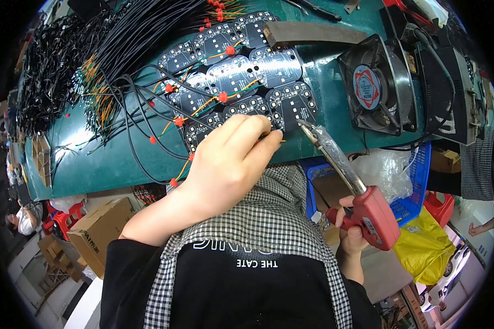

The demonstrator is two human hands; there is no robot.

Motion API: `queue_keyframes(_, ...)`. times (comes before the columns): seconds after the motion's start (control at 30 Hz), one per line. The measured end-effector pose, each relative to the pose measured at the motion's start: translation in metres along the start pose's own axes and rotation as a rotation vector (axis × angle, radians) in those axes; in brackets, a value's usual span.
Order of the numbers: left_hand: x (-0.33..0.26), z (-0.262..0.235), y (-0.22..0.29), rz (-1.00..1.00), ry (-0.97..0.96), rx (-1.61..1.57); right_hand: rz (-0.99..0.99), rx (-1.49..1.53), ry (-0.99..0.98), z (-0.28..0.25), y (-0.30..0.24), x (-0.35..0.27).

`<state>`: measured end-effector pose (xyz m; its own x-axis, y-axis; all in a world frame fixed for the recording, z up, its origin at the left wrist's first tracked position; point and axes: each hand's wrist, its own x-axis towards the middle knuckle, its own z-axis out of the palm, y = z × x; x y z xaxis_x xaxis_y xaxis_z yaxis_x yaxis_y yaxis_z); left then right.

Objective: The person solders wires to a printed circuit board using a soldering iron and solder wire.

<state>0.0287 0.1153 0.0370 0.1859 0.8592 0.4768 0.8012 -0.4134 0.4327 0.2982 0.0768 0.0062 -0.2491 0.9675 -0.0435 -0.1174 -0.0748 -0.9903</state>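
My left hand [230, 159] rests on the near edge of the green workbench [93, 159], fingers pinched on thin orange and green wires at a dark round circuit board [247, 107]. Several similar boards [241, 66] with white squares and red connectors lie in a cluster behind it. My right hand [350, 233] grips the red handle of a soldering gun [368, 211]. Its long metal barrel points up and left, and its tip [304, 126] hangs just right of my left fingertips, near a board [293, 104].
Bundles of black cables [121, 38] cover the bench's left. A black fan [376, 85] and dark equipment [450, 93] stand at right, with a grey bar [313, 34] behind the boards. A blue basket [411, 181], yellow bag [422, 244] and cardboard boxes [101, 233] sit below.
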Motion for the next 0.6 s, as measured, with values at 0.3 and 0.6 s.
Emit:
queue_keyframes(0.3,0.0029,-0.0039,-0.0007,-0.092,-0.083,-0.098,0.072,0.056,-0.029,0.0013,-0.0056,0.0026)
queue_keyframes(0.6,0.005,0.0025,-0.0016,-0.289,0.003,-0.107,0.003,-0.006,-0.036,0.0012,-0.001,0.0028)
